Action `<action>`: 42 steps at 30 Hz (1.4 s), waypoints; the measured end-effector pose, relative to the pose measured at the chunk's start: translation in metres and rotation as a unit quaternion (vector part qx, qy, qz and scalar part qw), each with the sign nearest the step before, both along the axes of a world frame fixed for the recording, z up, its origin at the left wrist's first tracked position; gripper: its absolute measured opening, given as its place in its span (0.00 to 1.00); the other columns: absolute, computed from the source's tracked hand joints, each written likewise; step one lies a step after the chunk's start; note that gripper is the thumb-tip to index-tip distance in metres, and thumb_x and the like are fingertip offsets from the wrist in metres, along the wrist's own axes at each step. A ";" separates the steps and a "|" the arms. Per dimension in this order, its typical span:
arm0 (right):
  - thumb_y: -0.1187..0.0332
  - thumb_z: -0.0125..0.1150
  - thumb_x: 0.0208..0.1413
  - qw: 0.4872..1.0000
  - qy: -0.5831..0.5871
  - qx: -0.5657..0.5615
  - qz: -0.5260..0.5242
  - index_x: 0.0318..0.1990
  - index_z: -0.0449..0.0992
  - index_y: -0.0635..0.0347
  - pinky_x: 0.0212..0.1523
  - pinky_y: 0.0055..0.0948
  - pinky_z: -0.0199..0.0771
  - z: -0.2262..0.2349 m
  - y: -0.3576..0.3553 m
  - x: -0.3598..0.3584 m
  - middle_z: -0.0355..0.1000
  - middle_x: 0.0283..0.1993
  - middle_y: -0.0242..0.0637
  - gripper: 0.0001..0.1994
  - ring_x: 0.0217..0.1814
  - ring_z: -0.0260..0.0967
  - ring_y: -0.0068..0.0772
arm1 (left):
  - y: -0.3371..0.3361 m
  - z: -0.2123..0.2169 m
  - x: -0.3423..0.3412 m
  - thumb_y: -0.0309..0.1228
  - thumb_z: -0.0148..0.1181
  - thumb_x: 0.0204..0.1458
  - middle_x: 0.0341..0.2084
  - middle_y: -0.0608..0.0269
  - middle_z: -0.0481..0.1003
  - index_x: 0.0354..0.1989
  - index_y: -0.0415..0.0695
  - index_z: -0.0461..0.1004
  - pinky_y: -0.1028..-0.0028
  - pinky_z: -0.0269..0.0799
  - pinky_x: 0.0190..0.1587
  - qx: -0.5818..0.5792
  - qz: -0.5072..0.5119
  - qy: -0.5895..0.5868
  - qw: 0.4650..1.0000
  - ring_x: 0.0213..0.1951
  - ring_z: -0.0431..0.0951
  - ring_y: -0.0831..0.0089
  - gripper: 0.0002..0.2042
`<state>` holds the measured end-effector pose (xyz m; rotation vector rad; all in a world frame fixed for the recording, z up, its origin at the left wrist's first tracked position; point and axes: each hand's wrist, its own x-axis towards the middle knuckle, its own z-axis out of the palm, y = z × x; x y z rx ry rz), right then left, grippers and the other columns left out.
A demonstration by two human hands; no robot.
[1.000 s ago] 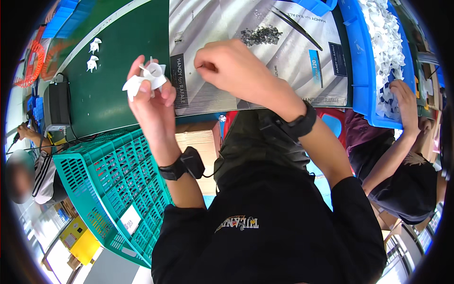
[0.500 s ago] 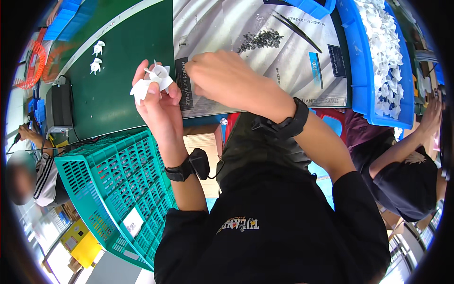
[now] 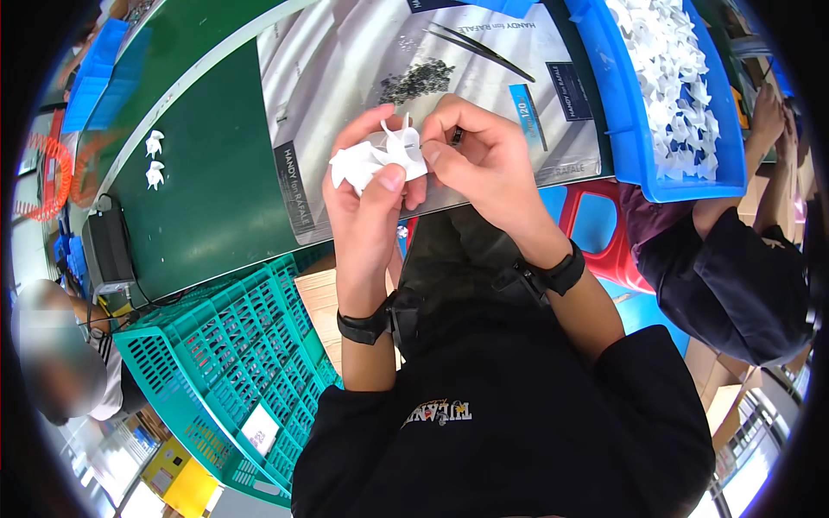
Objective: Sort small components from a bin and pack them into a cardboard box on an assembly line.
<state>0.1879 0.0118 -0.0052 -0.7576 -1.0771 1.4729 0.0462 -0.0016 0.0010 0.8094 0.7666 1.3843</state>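
Observation:
In my left hand point(image 3: 367, 194) are white fan blade wheels point(image 3: 373, 162), more than one by their outline, held between thumb and fingers above the near edge of the printed sheet. My right hand point(image 3: 484, 160) has come up against them, its thumb and forefinger pinched together at the right side of the wheels. A small dark part point(image 3: 457, 135) shows between the curled fingers of that hand; what the fingertips pinch is hidden. Beyond the hands, a pile of tiny dark parts point(image 3: 417, 80) lies on the printed sheet point(image 3: 337, 78).
Black tweezers point(image 3: 484, 53) lie behind the pile. A blue bin point(image 3: 643, 177) full of white blade wheels stands at the right. Two loose wheels point(image 3: 155, 160) rest on the green tabletop point(image 3: 199, 190). Below left is a green plastic crate point(image 3: 224, 345); another person point(image 3: 734, 268) sits at the right.
My right hand has turned and closed in on the wheels in my left hand. Both hands now sit over the sheet, the left one farther right than before. The whole view has shifted.

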 end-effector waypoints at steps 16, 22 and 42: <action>0.83 0.57 0.51 0.994 -0.072 0.028 -0.072 0.34 0.75 0.67 0.30 0.18 0.65 -0.001 -0.003 0.010 0.67 0.34 0.30 0.04 0.35 0.66 0.16 | 0.002 -0.003 0.010 0.27 0.62 0.50 0.32 0.64 0.73 0.55 0.38 0.67 0.82 0.68 0.28 0.009 -0.018 0.088 0.996 0.26 0.72 0.82 0.23; 0.82 0.60 0.49 0.973 -0.215 0.084 -0.031 0.34 0.78 0.66 0.27 0.17 0.63 0.014 -0.001 0.031 0.69 0.31 0.29 0.05 0.31 0.65 0.14 | 0.002 -0.012 0.004 0.34 0.62 0.52 0.38 0.61 0.72 0.57 0.37 0.64 0.81 0.66 0.28 0.046 -0.056 0.192 0.979 0.28 0.70 0.80 0.26; 0.71 0.58 0.56 0.992 0.119 -0.029 0.020 0.32 0.78 0.61 0.29 0.22 0.67 0.016 0.035 0.044 0.72 0.33 0.30 0.05 0.32 0.67 0.23 | 0.012 -0.014 -0.006 0.50 0.49 0.61 0.52 0.65 0.66 0.44 0.52 0.67 0.78 0.67 0.31 -0.060 0.102 -0.277 0.954 0.41 0.74 0.70 0.16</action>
